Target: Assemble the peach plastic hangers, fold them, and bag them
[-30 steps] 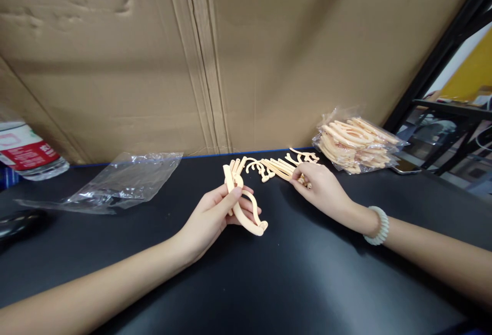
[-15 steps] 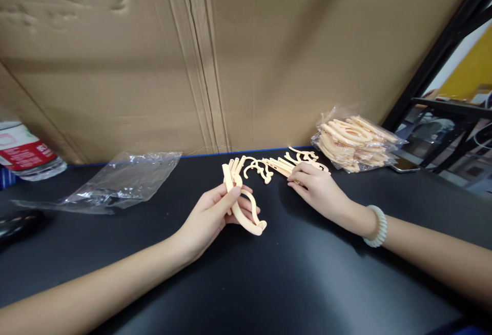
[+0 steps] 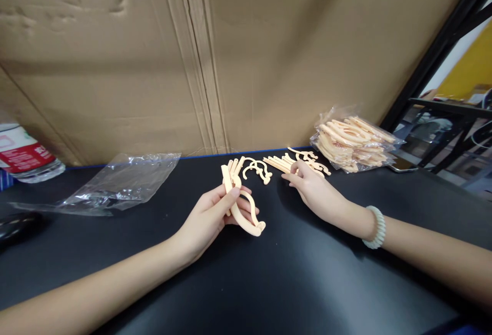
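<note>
My left hand [image 3: 209,217] is closed around a cream plastic folding-hanger part [image 3: 246,224], its thumb pressed on top. The curved loop of this part points toward me, and its straight end points away. Right behind it lie several cream straight pieces [image 3: 240,163] and small curved hooks [image 3: 258,169]. At a row of cream straight bars [image 3: 273,162], my right hand [image 3: 317,191] has its fingers bent and pinched together at the near side. What lies between those fingertips is hidden. More small cream hooks [image 3: 307,156] lie just behind that hand.
Clear bags of cream hanger parts [image 3: 351,140] rest at the back right, beside a phone [image 3: 403,164]. On the left are an empty plastic bag [image 3: 126,183], a bottle with a red label [image 3: 28,155] and a black mouse [image 3: 17,227]. Cardboard [image 3: 269,68] walls the back of the black table [image 3: 246,294].
My right hand has shifted slightly left and toward me along the bars, its fingers drawn together at their near side. The left hand keeps its hold, almost still.
</note>
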`<state>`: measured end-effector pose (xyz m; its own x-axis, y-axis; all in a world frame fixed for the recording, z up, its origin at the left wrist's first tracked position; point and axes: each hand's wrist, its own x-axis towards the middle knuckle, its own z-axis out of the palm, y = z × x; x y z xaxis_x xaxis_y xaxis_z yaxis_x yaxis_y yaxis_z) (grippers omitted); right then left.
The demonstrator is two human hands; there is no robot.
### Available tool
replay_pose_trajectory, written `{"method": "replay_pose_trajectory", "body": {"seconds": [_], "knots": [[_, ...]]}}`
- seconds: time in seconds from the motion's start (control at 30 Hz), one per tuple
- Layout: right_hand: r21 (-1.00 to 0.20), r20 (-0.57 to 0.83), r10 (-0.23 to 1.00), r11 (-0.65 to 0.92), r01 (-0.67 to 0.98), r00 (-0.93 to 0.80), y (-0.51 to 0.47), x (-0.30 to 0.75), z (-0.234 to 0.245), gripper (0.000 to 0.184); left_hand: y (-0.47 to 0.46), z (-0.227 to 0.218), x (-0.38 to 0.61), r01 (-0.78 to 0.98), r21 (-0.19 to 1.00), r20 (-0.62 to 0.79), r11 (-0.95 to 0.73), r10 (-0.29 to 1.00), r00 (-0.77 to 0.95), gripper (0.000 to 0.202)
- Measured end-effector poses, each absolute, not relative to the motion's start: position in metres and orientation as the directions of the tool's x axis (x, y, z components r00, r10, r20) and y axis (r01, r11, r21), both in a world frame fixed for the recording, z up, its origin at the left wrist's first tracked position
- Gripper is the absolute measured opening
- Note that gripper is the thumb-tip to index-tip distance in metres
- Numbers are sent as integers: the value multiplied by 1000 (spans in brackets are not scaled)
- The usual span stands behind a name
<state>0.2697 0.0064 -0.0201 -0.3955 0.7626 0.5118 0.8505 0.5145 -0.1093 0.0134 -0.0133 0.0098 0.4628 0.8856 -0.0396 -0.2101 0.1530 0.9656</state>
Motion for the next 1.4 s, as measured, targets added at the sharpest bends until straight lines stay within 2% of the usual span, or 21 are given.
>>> {"method": "replay_pose_trajectory", "body": {"seconds": [0.17,0.27,0.37,0.47,0.57,0.7,0.77,0.83,0.9,0.97,1.03,1.1,1.2,1.3,1.4], "knots": [[-59,558,681,603,796,-474,1,267,-15,22,-13,7,12,-184,975,-24,127,879,477,32],[-40,596,578,714,699,-557,-11,257,-8,28,-13,5,12,-154,983,-6,97,861,508,33],[111,564,393,835,539,-726,-26,245,0,34,-12,5,13,-111,992,14,51,856,516,33],[275,468,230,880,387,-853,-36,238,6,30,-12,6,14,-41,999,39,-21,860,509,32],[268,462,227,886,378,-858,-36,238,6,27,-13,8,15,32,998,35,-61,843,536,33],[135,481,257,923,360,-838,-33,241,2,20,-15,9,14,88,993,23,-83,844,536,35],[1,524,295,938,347,-799,-35,241,2,20,-15,9,14,100,990,28,-96,844,536,33],[-204,578,404,913,353,-709,-38,239,3,23,-15,8,14,106,989,30,-105,835,549,30],[-453,581,561,825,338,-590,-42,237,5,27,-15,7,14,120,987,17,-103,825,565,28],[-679,510,696,686,262,-505,-44,235,5,32,-16,6,14,156,981,12,-120,827,561,28],[-829,411,772,537,152,-485,-43,233,4,33,-16,6,14,205,963,42,-178,845,534,26],[-910,330,806,411,62,-492,-42,233,3,31,-16,7,14,239,938,99,-250,856,507,25],[-952,260,807,308,2,-530,-38,234,3,33,-17,8,14,245,924,136,-293,851,507,24],[-965,233,798,262,-29,-556,-35,235,3,33,-18,8,14,237,940,99,-246,861,499,23],[-979,202,844,164,-119,-498,-34,235,1,30,-19,8,15,226,956,53,-186,869,492,25]]}}
